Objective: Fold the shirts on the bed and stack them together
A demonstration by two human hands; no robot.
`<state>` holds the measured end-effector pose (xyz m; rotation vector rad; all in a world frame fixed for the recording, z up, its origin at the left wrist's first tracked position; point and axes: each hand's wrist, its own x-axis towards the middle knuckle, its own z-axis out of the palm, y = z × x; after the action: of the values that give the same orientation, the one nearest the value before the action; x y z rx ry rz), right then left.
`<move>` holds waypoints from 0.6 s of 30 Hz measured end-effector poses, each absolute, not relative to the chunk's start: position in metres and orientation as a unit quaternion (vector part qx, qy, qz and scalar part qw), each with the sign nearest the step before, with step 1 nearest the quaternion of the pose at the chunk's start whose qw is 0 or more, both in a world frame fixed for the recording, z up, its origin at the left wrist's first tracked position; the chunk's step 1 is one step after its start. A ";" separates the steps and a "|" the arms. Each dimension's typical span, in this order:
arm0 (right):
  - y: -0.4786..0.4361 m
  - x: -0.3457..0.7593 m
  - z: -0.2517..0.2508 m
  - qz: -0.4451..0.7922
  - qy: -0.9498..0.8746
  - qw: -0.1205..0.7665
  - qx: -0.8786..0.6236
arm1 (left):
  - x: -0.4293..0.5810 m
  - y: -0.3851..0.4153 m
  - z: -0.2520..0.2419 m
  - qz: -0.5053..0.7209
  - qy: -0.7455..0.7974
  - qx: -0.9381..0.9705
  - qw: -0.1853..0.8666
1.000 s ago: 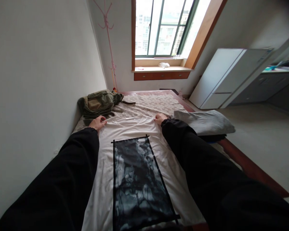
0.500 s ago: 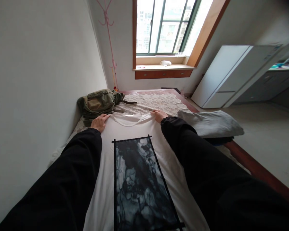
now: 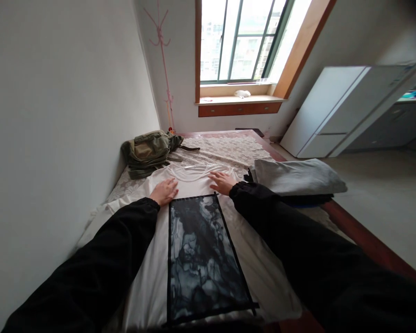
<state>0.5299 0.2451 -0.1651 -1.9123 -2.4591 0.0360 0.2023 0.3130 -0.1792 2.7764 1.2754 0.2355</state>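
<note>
A white T-shirt (image 3: 149, 259) with a dark, marbled rectangular print (image 3: 204, 259) lies spread front side up on the table, its round neckline at the far end. My left hand (image 3: 165, 190) rests flat on the chest, just above the print's left corner, fingers stretched out. Over on the other side, my right hand (image 3: 223, 182) lies on the fabric below the collar, its fingers spread. Neither hand grips the cloth. Black sleeves cover both forearms and hide parts of the shirt's sides.
A green backpack (image 3: 149, 150) sits beyond the shirt at the left, by the wall. Folded grey cloth (image 3: 298, 176) lies on dark cloth at the right edge. Lace-patterned cloth (image 3: 235, 148) covers the reddish table. Farther back are a pink coat stand (image 3: 165, 64) and a white fridge (image 3: 346, 101).
Both hands have let go of the shirt's shoulders and moved nearer, onto the chest. The shirt now lies flatter, with its left sleeve spread out toward the wall.
</note>
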 end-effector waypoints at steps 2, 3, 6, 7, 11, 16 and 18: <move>0.219 0.517 -0.173 0.046 -0.795 -0.012 -0.604 | 0.207 0.282 -0.188 0.063 0.414 0.906 0.052; 0.205 0.512 -0.176 0.056 -0.797 -0.019 -0.601 | 0.207 0.266 -0.191 0.057 0.411 0.908 0.060; 0.151 0.506 -0.176 0.080 -0.806 -0.022 -0.586 | 0.196 0.211 -0.189 0.049 0.391 0.915 0.087; 0.128 0.506 -0.174 0.090 -0.810 -0.016 -0.580 | 0.189 0.189 -0.186 0.048 0.380 0.918 0.097; 0.016 0.513 -0.166 0.184 -0.807 0.074 -0.557 | 0.153 0.088 -0.180 0.060 0.357 0.922 0.137; -0.139 0.512 -0.199 0.284 -0.688 0.206 -0.636 | 0.085 -0.047 -0.244 0.175 0.447 0.863 0.156; -0.187 0.503 -0.227 0.251 -0.612 0.269 -0.700 | 0.056 -0.090 -0.283 0.263 0.506 0.804 0.166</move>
<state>0.5030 -0.1869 -0.2273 -1.8868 -1.6494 0.6772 0.0561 -0.0898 -0.2831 2.2910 1.4414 0.7497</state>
